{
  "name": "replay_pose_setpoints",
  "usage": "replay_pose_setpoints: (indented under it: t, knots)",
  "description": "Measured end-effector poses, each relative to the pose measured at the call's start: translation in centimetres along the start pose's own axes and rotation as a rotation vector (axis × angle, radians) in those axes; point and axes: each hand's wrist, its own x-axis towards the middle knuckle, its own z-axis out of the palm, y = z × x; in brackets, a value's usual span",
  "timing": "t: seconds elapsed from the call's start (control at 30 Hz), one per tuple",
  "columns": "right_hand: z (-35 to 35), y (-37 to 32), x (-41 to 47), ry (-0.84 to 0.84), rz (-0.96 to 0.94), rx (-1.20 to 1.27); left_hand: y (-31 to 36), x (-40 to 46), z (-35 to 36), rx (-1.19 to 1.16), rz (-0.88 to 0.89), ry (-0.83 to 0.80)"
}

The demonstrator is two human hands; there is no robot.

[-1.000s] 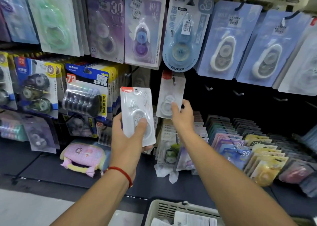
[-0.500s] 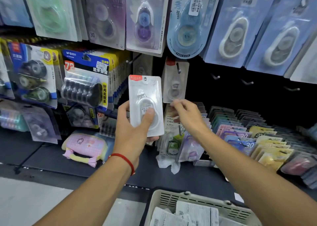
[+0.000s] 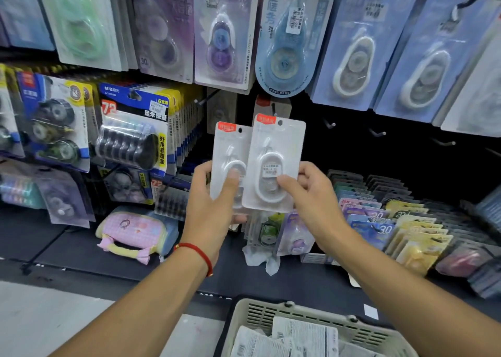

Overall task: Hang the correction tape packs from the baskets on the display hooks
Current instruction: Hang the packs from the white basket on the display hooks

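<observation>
Two white correction tape packs with red top labels are held up in front of the display, overlapping. My left hand [image 3: 214,202] grips the left pack [image 3: 226,148], thumb pressed on its blister. My right hand [image 3: 311,194] pinches the right pack [image 3: 282,142], which lies in front of the other and carries a price sticker. Just above them a similar pack [image 3: 283,106] hangs on a hook, mostly hidden behind the held ones. A beige basket [image 3: 298,312] with several more packs stands at the bottom of the view.
Bare hooks [image 3: 330,125] stick out of the dark panel to the right. Larger tape packs hang in a row above, blue multipacks [image 3: 135,129] at left. Rows of small packs [image 3: 379,221] stand on the shelf at right, and a pink pouch [image 3: 132,232] lies at left.
My right hand has come down from the pack on the hook and now pinches a second white pack beside the one in my left hand. The view has tilted lower.
</observation>
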Motion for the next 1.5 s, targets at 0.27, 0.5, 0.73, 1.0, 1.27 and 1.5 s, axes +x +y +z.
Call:
replay_pose_setpoints:
  t: [0.27,0.5,0.73,1.0,1.27,1.5]
  knots:
    - [0.0,-1.0,1.9,0.026,-0.033,-0.043,0.1,0.7,-0.6,-0.038,0.007,0.125]
    - [0.8,0.2,2.0,0.079,-0.085,0.009,0.6,0.5,-0.9,-0.045,0.035,0.138]
    - [1.2,1.3,2.6,0.143,-0.149,0.018,0.9,0.6,-1.7,-0.056,0.044,0.134]
    - [2.9,4.1,5.7,0.195,-0.058,-0.056,0.5,1.2,-2.6,-0.030,0.042,0.140]
    - [4.3,6.6,15.8,0.268,0.188,-0.015,-0.8,1.3,-2.3,0.038,0.031,0.085]
    - [3.6,6.1,12.8,0.268,0.257,-0.302,-1.2,1.4,-1.6,-0.046,-0.002,0.024]
